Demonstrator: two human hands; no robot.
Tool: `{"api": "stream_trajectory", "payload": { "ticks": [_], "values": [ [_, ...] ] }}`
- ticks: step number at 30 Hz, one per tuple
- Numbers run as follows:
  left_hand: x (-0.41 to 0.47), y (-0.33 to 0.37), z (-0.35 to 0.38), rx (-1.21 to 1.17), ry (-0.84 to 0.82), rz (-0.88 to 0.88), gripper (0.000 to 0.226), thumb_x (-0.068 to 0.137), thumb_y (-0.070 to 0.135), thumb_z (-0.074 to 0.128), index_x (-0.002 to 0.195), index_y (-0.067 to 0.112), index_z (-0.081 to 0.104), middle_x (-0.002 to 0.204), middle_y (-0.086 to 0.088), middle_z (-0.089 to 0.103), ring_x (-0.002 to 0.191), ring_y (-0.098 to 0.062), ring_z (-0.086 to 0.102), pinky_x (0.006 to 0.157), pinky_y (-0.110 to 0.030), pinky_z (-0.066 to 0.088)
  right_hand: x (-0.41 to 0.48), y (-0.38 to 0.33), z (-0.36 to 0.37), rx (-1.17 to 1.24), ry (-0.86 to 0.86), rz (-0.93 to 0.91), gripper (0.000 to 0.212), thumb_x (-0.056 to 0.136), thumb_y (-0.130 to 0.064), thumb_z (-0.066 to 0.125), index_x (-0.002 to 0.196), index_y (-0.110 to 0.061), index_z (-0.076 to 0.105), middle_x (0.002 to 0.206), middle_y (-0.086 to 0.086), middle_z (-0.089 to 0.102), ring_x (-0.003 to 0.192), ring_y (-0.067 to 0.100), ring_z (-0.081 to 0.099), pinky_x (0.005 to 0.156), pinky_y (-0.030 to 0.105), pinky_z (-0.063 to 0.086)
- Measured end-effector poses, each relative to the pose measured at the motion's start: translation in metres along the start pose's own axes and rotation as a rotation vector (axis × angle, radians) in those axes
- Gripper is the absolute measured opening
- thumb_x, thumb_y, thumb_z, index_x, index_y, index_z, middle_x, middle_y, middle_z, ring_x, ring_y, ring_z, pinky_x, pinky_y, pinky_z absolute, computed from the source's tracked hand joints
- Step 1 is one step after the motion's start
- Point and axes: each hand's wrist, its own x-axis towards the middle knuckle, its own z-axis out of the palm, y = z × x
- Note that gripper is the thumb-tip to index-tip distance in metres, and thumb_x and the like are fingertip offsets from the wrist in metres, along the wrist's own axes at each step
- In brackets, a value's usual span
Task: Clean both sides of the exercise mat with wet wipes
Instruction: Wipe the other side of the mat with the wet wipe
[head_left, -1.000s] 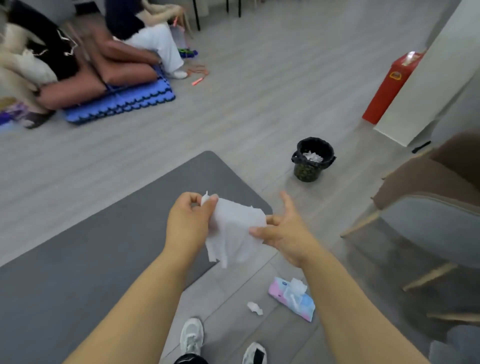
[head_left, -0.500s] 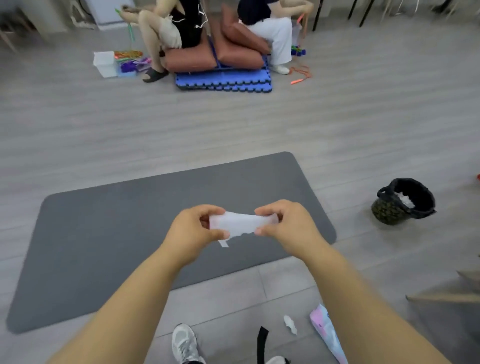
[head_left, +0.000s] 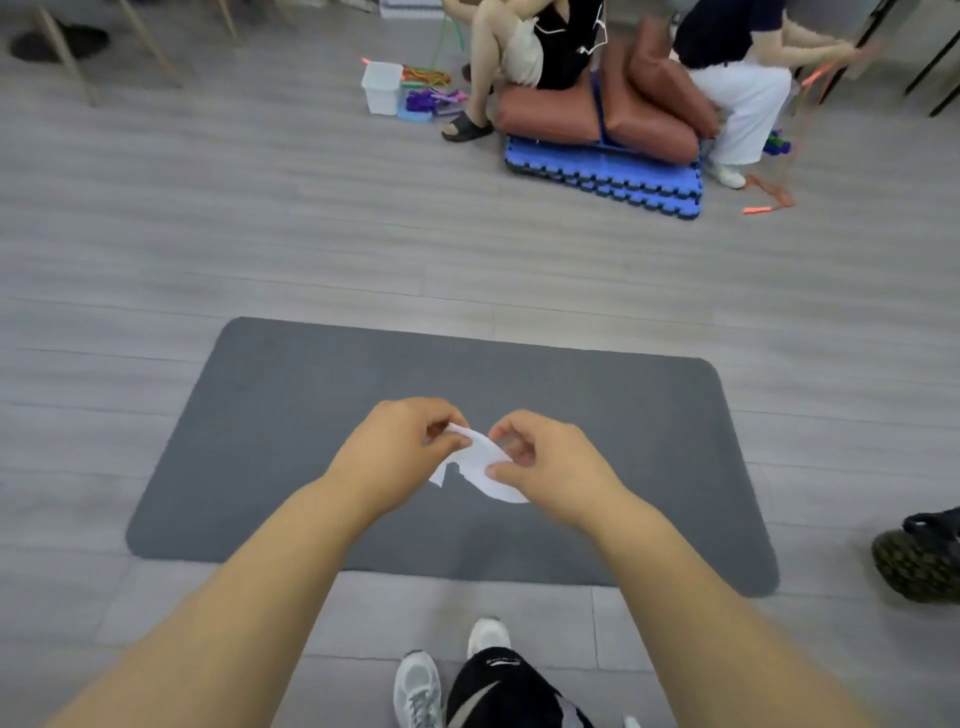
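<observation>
While held over grey exercise mat (head_left: 311, 415), white wet wipe (head_left: 483, 462) hangs crumpled, pinched by left hand (head_left: 400, 447) and right hand (head_left: 543, 460), fingers curled; mat flat on floor (head_left: 260, 234), wastebasket (head_left: 919, 564) at 3 o'clock.

You have a grey, wood-look plank floor (head_left: 260, 234) around you, evenly lit, with no hard shadows. At the far side, a stack of blue interlocking foam tiles (head_left: 613, 171) carries brown cushions (head_left: 550, 117), and two people sit there. A white plastic container (head_left: 382, 88) stands just left of them. Light wooden chair legs (head_left: 62, 57) show top left, dark metal legs (head_left: 935, 57) top right. A dark waste bin (head_left: 919, 561) sits at your right edge.
</observation>
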Motion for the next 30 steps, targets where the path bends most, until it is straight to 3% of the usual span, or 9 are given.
{"api": "stream_trajectory", "payload": {
  "ticks": [4,8,11,12,14,16,18,25,30],
  "values": [
    [0.009,-0.035,-0.027,0.061,0.034,-0.084,0.007,0.089,0.029,0.061,0.084,0.03,0.066,0.084,0.013,0.064,0.082,-0.008,0.058,0.074,-0.029,0.05,0.048,-0.027,0.016,-0.18,-0.063,-0.061,0.024,0.089,-0.016,0.049,0.096,-0.03,0.066,0.092,-0.007,0.066,0.086,0.016,0.06,0.075,0.033,0.053],
    [0.01,-0.086,-0.052,0.124,0.009,-0.257,0.005,0.087,0.033,0.063,0.082,0.033,0.063,0.083,0.015,0.062,0.08,-0.004,0.057,0.078,-0.026,0.049,0.113,-0.046,0.025,-0.46,-0.24,-0.012,0.025,0.077,-0.008,0.053,0.086,-0.026,0.067,0.088,-0.002,0.063,0.081,0.023,0.06,0.07,0.028,0.052],
    [0.007,-0.123,-0.073,0.212,-0.046,-0.413,0.007,0.088,0.037,0.061,0.086,0.031,0.062,0.088,0.012,0.063,0.086,-0.011,0.059,0.08,-0.029,0.049,0.149,-0.066,0.036,-0.708,-0.328,-0.006,0.008,0.077,-0.009,0.058,0.071,-0.013,0.056,0.078,0.001,0.053,0.069,0.025,0.048,0.059,0.02,0.043],
    [0.005,-0.135,-0.079,0.245,-0.052,-0.457,0.009,0.089,0.038,0.059,0.088,0.03,0.062,0.092,0.009,0.064,0.09,-0.013,0.06,0.08,-0.029,0.049,0.159,-0.071,0.041,-0.733,-0.286,-0.067,0.023,0.081,-0.006,0.052,0.061,-0.016,0.044,0.071,0.003,0.047,0.065,0.025,0.043,0.051,0.019,0.036],
    [-0.001,-0.159,-0.087,0.27,-0.056,-0.545,0.013,0.09,0.039,0.057,0.093,0.028,0.063,0.099,0.007,0.063,0.095,-0.015,0.058,0.081,-0.028,0.047,0.172,-0.08,0.051,-0.712,-0.238,-0.209,0.03,0.084,-0.006,0.044,0.057,-0.017,0.041,0.068,0.0,0.038,0.065,0.027,0.042,0.047,0.022,0.028],
    [-0.011,-0.183,-0.089,0.262,-0.082,-0.627,0.012,0.09,0.04,0.057,0.091,0.029,0.062,0.103,0.006,0.064,0.096,-0.016,0.057,0.084,-0.03,0.047,0.181,-0.09,0.064,-0.675,-0.246,-0.304,0.019,0.089,-0.017,0.044,0.077,-0.017,0.058,0.086,-0.003,0.049,0.078,0.027,0.054,0.058,0.028,0.041],
    [-0.022,-0.206,-0.089,0.235,-0.102,-0.689,0.013,0.09,0.038,0.057,0.093,0.027,0.063,0.105,0.004,0.064,0.097,-0.017,0.057,0.086,-0.03,0.046,0.192,-0.098,0.084,-0.706,-0.283,-0.369,0.021,0.091,-0.026,0.045,0.098,-0.016,0.063,0.104,-0.004,0.053,0.09,0.023,0.058,0.071,0.032,0.047],
    [-0.051,-0.3,-0.116,0.146,-0.172,-0.821,0.018,0.091,0.035,0.056,0.1,0.02,0.061,0.1,0.004,0.059,0.093,-0.015,0.055,0.077,-0.024,0.04,0.233,-0.125,0.17,-0.819,-0.411,-0.387,0.039,0.088,-0.004,0.043,0.12,-0.024,0.05,0.118,-0.006,0.054,0.103,0.02,0.054,0.072,0.028,0.042],
    [-0.04,-0.401,-0.169,0.154,-0.204,-0.783,0.018,0.092,0.034,0.052,0.102,0.021,0.06,0.098,0.004,0.057,0.089,-0.016,0.054,0.072,-0.024,0.04,0.28,-0.161,0.251,-0.907,-0.381,-0.318,0.024,0.087,-0.007,0.043,0.1,-0.024,0.054,0.097,-0.007,0.045,0.09,0.017,0.049,0.065,0.026,0.035]
  ]
}}
